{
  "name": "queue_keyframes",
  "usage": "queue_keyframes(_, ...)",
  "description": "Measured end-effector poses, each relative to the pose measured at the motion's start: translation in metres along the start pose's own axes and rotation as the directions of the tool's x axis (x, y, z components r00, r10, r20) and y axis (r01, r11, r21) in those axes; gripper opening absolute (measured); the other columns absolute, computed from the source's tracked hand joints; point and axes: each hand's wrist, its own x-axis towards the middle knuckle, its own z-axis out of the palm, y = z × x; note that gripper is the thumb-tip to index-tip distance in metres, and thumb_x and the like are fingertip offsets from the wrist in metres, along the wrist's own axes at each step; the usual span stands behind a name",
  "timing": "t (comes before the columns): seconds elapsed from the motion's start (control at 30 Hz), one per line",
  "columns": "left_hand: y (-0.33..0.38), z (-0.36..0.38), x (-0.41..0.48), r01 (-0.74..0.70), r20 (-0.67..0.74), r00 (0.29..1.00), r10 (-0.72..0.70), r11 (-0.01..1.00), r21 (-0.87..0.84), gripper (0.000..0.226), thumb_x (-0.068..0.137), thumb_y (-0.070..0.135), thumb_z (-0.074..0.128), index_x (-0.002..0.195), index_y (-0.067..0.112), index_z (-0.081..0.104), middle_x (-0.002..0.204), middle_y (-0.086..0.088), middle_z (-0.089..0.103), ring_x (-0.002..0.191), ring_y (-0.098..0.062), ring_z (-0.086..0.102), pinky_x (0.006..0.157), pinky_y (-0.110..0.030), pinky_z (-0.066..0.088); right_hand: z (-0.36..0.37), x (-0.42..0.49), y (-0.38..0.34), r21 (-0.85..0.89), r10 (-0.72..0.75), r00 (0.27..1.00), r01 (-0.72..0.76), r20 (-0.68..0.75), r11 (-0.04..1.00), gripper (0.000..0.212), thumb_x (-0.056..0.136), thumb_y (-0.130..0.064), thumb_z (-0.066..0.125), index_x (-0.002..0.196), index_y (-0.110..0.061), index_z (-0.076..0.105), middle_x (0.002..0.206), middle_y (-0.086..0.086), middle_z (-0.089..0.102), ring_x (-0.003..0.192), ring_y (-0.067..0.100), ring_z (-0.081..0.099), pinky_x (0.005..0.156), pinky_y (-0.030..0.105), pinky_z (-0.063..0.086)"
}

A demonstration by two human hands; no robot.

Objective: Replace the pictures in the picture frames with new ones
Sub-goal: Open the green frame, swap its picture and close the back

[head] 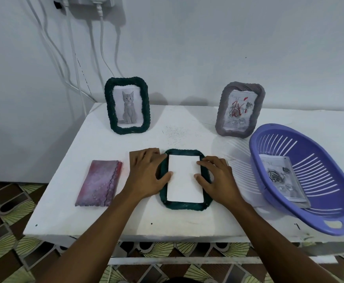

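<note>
left hand point(146, 172) on dark green frame point(184, 206) | right hand point(218, 178) on white paper point(184, 180)

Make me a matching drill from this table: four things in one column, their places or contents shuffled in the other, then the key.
Things:
1. cat frame
2. grey frame
3. pink pouch
4. purple basket

Places:
A. holds a rose print
B. stands at the back left
C. lies flat at the front left
D. stands at the back right

Pairs: 1-B, 2-D, 3-C, 4-A
</note>
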Motion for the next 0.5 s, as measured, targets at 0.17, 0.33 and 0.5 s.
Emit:
queue_keyframes(0.17,-0.010,-0.003,-0.014,0.238,-0.128,0.966,-0.222,0.964,0.120,0.077,0.075,0.071,0.043,0.129,0.016,0.052,0.134,-0.006,0.048,0.123,-0.027,0.039,0.101,-0.044,0.033,0.001,0.001,0.002,0.064,0.002,1.000,0.000,-0.030,0.998,0.039,0.086,-0.043,0.062,0.120,-0.023,0.064,0.122,-0.007,0.056,0.112,0.013,0.048,0.096,0.034,0.039)
queue_keyframes(0.33,-0.017,0.000,-0.018,0.250,-0.088,0.966,-0.243,0.965,0.080,0.085,0.076,0.072,0.032,0.128,0.008,0.052,0.135,-0.011,0.049,0.122,-0.030,0.044,0.105,-0.044,0.033,0.001,0.000,0.003,0.054,0.010,1.000,-0.009,-0.027,0.999,0.036,0.085,-0.033,0.069,0.119,-0.023,0.064,0.123,-0.007,0.056,0.112,0.011,0.048,0.096,0.029,0.034)
queue_keyframes(0.5,-0.020,-0.005,-0.022,0.258,-0.039,0.965,-0.258,0.966,-0.016,0.091,0.075,0.069,0.037,0.141,0.006,0.041,0.146,-0.009,0.042,0.126,-0.028,0.044,0.107,-0.038,0.032,0.000,0.001,0.004,0.106,0.015,0.999,-0.011,-0.040,0.994,0.031,0.085,-0.021,0.069,0.117,-0.020,0.065,0.120,-0.007,0.058,0.110,0.013,0.053,0.098,0.035,0.042)
